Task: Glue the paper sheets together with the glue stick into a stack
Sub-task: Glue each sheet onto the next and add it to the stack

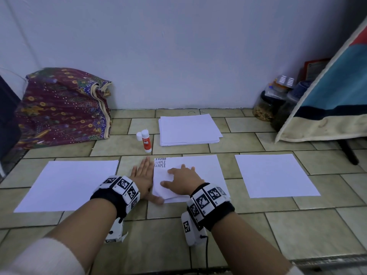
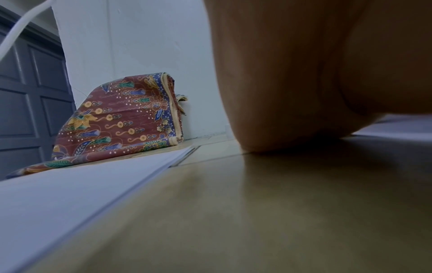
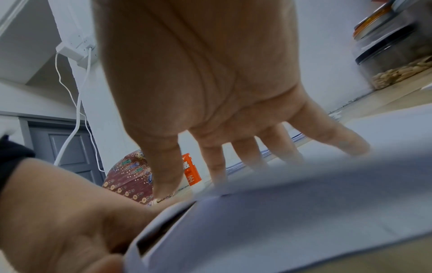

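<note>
Three white sheets lie in a row on the tiled floor: a left sheet, a middle sheet printed "SAMPLE" at its far left corner, and a right sheet. My right hand presses on the middle sheet with spread, fairly straight fingers. The sheet's near left corner bows up off the floor. My left hand lies flat on the tiles along that sheet's left edge, thumb at the lifted corner. The orange-and-white glue stick stands uncapped behind the hands, its white cap beside it.
A thick pile of white paper lies at the back near the wall. A folded batik cloth sits at the far left. Jars and a hanging blanket with a dark leg fill the right.
</note>
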